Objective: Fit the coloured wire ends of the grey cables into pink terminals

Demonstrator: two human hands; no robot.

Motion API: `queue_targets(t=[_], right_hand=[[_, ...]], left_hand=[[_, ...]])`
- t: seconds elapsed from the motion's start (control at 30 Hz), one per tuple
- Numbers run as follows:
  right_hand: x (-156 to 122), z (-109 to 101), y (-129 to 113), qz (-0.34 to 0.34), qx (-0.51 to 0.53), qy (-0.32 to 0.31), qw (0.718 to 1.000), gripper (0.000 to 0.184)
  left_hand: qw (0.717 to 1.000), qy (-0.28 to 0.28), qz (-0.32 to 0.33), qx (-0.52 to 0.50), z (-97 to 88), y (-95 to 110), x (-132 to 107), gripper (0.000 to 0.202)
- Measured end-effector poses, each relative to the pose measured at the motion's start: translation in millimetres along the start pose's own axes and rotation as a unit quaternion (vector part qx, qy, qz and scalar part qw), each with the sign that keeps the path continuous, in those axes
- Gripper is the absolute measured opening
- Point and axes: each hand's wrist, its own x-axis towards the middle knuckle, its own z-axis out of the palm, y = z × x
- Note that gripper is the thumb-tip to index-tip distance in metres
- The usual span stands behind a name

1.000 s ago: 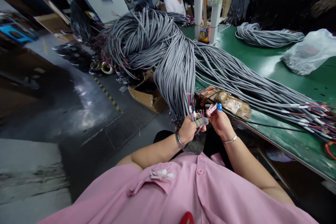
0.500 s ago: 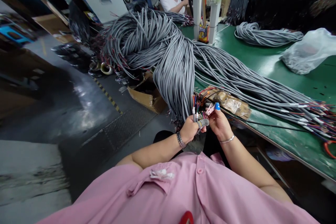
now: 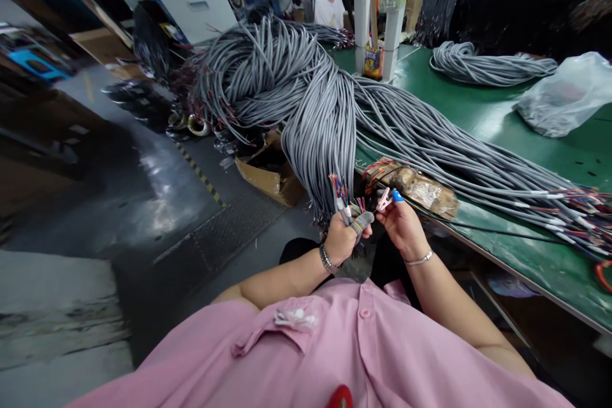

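A thick bundle of grey cables (image 3: 320, 121) hangs off the edge of the green table (image 3: 526, 248) down to my lap. My left hand (image 3: 340, 237) is closed round the ends of a few of these cables, whose coloured wire tips (image 3: 340, 190) stick up above my fist. A grey cot covers one finger of that hand. Just to the right, my right hand (image 3: 404, 223) pinches a small pink piece (image 3: 383, 199) between fingertips, one capped in blue. The two hands are a few centimetres apart.
More grey cables (image 3: 478, 166) lie across the table, their stripped ends at the right. A taped brown packet (image 3: 421, 188) sits by the table edge. Farther back are a cable coil (image 3: 488, 67), a plastic bag (image 3: 564, 92), a white post (image 3: 362, 6), and a person in white (image 3: 329, 6).
My left hand has tilted the held cable ends to the left and slightly lower. The right hand stays nearly in place. The person at the back has raised an arm.
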Motion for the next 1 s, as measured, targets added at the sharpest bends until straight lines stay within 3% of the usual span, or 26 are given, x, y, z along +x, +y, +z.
queue_targets(t=[0.27,0.47,0.73,0.9,1.0], right_hand=[[4,-4,13,-0.063,-0.019,0.006,0.998,0.042],[10,2,13,-0.007,0.050,-0.026,0.998,0.036],[10,7,16,0.010,0.104,0.009,0.994,0.030],[5,-6,18,0.037,0.106,-0.028,0.993,0.047],[-1,-20,15,0.043,0.095,-0.030,0.994,0.047]], left_hand=[[0.999,0.029,-0.018,0.023,5.8,-4,3,0.032],[0.999,0.028,-0.017,0.037,6.9,-7,3,0.030],[0.997,0.031,-0.030,0.062,4.2,-7,0,0.034],[0.997,0.017,-0.022,0.067,-3.4,-8,-4,0.035],[0.997,-0.006,-0.019,0.071,-11.4,-7,-7,0.032]])
